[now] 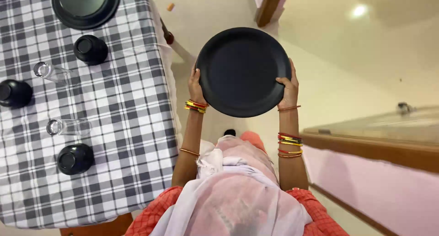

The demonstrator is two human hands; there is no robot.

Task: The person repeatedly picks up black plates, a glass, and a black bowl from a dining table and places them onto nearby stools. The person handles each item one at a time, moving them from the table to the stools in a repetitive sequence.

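Both arms raised forward, hands set apart at the same height.

The left hand [196, 86] is upright with the fingers pointing away from the body and curled in at the tips, the palm turned toward the right hand [290, 88]. The right hand mirrors it, thumb hooked inward and fingers wrapped round from the far side, closed in a grip. Both forearms run almost parallel from the elbows near the chest up to the wrists, which are held straight. Each wrist carries red, yellow and green bangles, with a thin band lower on the left forearm and another stack lower on the right.
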